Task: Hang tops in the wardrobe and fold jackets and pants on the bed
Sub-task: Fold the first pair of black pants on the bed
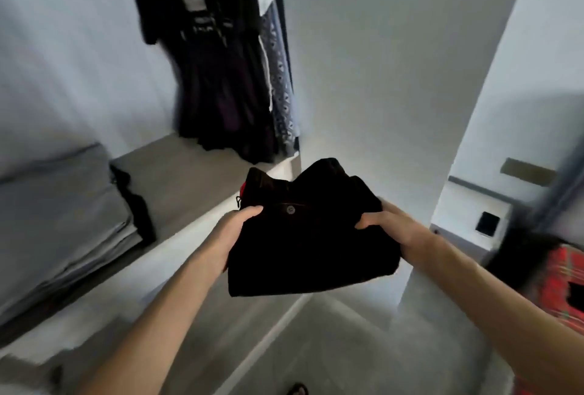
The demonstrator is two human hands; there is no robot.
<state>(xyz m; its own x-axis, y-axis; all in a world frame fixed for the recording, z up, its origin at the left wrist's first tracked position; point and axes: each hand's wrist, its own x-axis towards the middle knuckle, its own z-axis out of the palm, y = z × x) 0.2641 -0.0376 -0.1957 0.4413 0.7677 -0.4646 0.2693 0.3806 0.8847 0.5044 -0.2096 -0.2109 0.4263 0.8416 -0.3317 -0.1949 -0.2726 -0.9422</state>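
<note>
The folded black cloth garment [311, 236] I'm holding looks soft and matt, its small round button [290, 209] dull; left of it, grey folded cloth [57, 205] lies smooth, matt.

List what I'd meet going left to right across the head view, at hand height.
grey folded stack, left hand, black folded garment, right hand, dark device, red plaid fabric

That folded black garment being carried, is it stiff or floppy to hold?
Probably floppy: the folded black garment sags and bunches at its top edge between the left hand and right hand. Both hands grip it, so one alone would likely let the folds spill open.
</note>
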